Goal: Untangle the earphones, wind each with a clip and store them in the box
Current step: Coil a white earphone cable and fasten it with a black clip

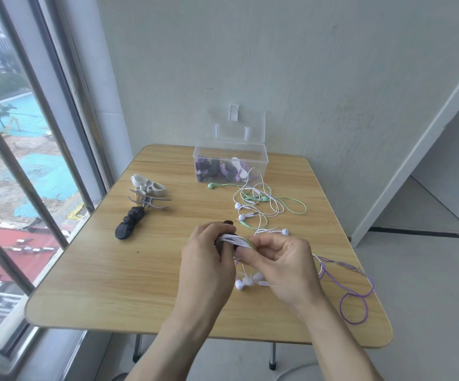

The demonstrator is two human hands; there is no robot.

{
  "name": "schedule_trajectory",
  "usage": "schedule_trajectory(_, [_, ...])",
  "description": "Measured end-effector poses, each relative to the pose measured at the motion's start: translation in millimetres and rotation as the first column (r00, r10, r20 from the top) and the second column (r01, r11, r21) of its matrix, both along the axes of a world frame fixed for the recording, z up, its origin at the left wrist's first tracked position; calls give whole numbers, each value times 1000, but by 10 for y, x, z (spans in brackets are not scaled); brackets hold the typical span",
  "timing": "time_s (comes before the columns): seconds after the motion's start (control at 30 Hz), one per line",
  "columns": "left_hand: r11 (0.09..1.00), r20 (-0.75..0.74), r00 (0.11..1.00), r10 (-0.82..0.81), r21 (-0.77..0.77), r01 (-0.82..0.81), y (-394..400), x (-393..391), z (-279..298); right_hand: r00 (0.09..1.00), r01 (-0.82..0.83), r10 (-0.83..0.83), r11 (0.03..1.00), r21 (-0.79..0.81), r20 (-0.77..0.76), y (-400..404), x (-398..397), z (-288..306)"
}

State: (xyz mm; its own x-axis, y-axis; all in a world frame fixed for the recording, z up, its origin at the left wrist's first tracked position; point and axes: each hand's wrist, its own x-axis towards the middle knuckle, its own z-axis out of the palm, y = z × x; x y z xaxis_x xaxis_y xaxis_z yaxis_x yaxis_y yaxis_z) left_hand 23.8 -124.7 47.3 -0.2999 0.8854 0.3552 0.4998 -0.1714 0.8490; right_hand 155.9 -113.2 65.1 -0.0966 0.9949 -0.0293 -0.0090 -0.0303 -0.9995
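My left hand [206,259] grips a black clip [227,225] that has white earphone cable [236,240] wound round it. My right hand [280,264] pinches the same white cable at the clip's right side. Two white earbuds [246,281] hang below my hands, just above the table. A tangle of white and green earphones [261,202] lies beyond my hands. A purple earphone cable [352,295] trails to the right. The clear box [231,167] stands open at the far edge, with several wound earphones inside.
Spare clips lie at the left of the wooden table [112,284]: white clips [148,193] and black clips [129,224]. A window [16,160] runs along the left, a wall stands behind, and a doorway opens at the right.
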Motion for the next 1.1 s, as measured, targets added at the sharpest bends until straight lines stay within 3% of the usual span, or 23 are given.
schedule_trajectory(0.2, [994, -11, 999, 49, 97, -47, -45, 51, 31, 997, 12, -13, 1000, -14, -70, 7, -36, -53])
schedule_trajectory(0.43, [990, -72, 995, 72, 123, -63, -32, 35, 69, 980, 10, 11, 995, 101, -199, 24, -29, -65])
schedule_trajectory(0.57, [998, 49, 998, -39, -52, 42, -34, -67, 123, 986, -53, 72, 990, 130, -148, 97, 49, -125])
schedule_trajectory(0.7, [945, 244, 950, -197, -210, 250, -69, -151, 218, 985, -117, 126, 990, 82, -116, 149, 117, -160])
schedule_trajectory(0.8, [922, 334, 911, -244, -213, 325, -102, -132, 271, 969, -164, 167, 986, 31, -181, 147, 132, -136])
schedule_trajectory(0.9, [921, 323, 913, -250, -210, 327, -112, -121, 256, 958, -173, 156, 984, -51, -240, 133, 111, -108])
schedule_trajectory(1.1, [943, 340, 922, -186, -203, 265, -75, -83, 200, 990, -115, 109, 991, -71, -87, 106, 87, -97])
